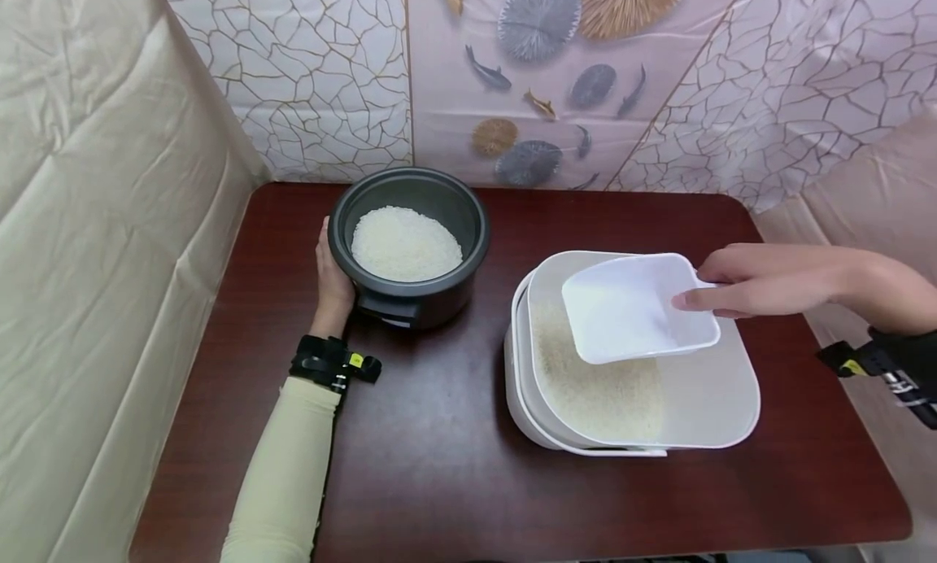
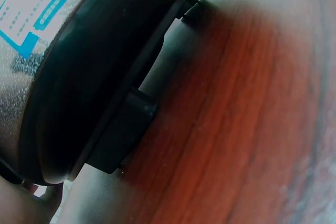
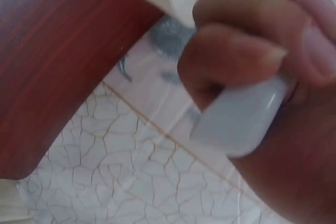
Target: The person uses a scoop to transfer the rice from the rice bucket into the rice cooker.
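Note:
At the left of the head view, my left hand point(image 1: 333, 282) rests along the side of a dark rice cooker point(image 1: 439, 303), its fingers reaching up beside the rim. White rice point(image 1: 406, 244) is heaped inside the cooker. The left wrist view shows the cooker's black base point(image 2: 79, 77) and a blue-and-white label point(image 2: 42, 3) close up. On the right, my right hand point(image 1: 776, 282) grips the handle of a white scoop point(image 1: 637, 307), fingers curled round the handle end point(image 3: 236, 119). No rice shows in the scoop. It is over a white bin point(image 1: 713, 408) holding rice point(image 1: 607, 392).
Both containers stand on a dark red-brown table point(image 1: 432, 465). A patterned sheet point(image 1: 315, 83) hangs behind the table's back edge, and cream quilted fabric point(image 1: 110, 221) lines the left side. The bin is to the right of the cooker, nearer the front.

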The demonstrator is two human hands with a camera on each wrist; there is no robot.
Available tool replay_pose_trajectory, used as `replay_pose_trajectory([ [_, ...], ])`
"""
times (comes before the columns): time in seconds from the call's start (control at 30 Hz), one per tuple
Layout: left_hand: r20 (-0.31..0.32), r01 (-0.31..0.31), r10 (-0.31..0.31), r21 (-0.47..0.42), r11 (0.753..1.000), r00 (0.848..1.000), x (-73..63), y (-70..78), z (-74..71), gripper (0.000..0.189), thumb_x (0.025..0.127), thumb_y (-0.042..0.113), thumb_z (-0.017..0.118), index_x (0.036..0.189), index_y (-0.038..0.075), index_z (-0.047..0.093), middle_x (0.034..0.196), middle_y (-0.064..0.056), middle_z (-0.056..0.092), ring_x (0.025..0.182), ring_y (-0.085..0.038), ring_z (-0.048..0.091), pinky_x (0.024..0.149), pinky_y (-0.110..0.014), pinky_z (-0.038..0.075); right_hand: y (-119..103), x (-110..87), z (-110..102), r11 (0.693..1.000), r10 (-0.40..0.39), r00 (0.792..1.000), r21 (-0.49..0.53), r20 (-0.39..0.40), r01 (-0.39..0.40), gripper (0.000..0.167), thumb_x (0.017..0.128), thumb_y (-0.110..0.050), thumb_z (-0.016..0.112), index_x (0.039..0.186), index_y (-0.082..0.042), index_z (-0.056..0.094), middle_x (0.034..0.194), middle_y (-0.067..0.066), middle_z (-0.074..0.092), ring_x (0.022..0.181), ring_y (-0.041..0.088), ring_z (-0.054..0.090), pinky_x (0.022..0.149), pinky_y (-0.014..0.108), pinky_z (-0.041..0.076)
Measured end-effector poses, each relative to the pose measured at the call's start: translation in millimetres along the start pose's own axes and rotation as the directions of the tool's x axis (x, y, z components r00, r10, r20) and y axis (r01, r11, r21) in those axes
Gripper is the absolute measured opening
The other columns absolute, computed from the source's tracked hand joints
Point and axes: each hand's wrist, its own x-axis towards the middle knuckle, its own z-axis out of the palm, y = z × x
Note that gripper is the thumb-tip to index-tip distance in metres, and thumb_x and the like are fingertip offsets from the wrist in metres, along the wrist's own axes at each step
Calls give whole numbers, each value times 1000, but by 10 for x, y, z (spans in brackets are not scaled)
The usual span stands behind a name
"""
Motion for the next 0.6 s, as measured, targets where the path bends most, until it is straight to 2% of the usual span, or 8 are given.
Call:
replay_pose_trajectory([
  [0.1,-12,20,-20,-21,1000,1000,-103,249,97,52,114,49,42,120,12,78,112,-6,76,114,-19,61,106,-32,45,-96,61,59,996,12,999,-88,-35,-15,38,104,-31,67,70,-19,53,60,-12,44,55,4,41,55,24,38],
  [0.2,-10,8,-8,-59,998,1000,-227,540,222,49,115,43,41,118,11,78,111,-4,75,113,-19,61,106,-31,45,-196,131,111,987,27,999,-159,-40,-33,38,102,-28,68,69,-19,51,59,-11,43,54,5,40,56,24,37],
  [0.3,-8,-21,20,-61,998,1000,-299,708,298,47,116,38,37,115,16,79,109,2,75,113,-17,61,105,-31,45,-286,207,168,971,51,997,-232,-59,-63,40,100,-29,68,67,-19,47,59,-9,39,55,7,36,55,25,34],
  [0.37,-14,-16,15,-67,998,1000,-308,745,314,47,117,35,35,115,21,79,110,6,75,115,-15,61,106,-29,44,-333,267,205,960,49,996,-272,-79,-69,41,99,-30,68,66,-18,46,59,-8,38,56,9,36,55,27,33],
  [0.47,-21,-2,1,-57,998,1000,-312,754,316,48,118,33,33,118,18,79,113,3,75,117,-16,61,108,-30,44,-385,362,254,945,39,995,-320,-97,-68,40,99,-33,68,67,-18,48,61,-5,40,57,12,38,55,31,32],
  [0.53,-27,14,-15,-46,999,1000,-314,740,311,49,118,32,34,124,8,76,120,-7,74,120,-19,60,110,-30,43,-415,416,284,934,51,994,-347,-98,-82,38,98,-34,67,68,-17,49,61,-4,42,58,14,40,55,32,33],
  [0.6,-39,58,-58,2,998,998,-343,737,305,50,118,32,33,139,2,67,137,-11,66,131,-16,54,114,-27,38,-437,454,315,924,68,993,-369,-101,-101,37,97,-35,67,69,-17,51,62,-3,44,58,14,41,55,32,33],
])
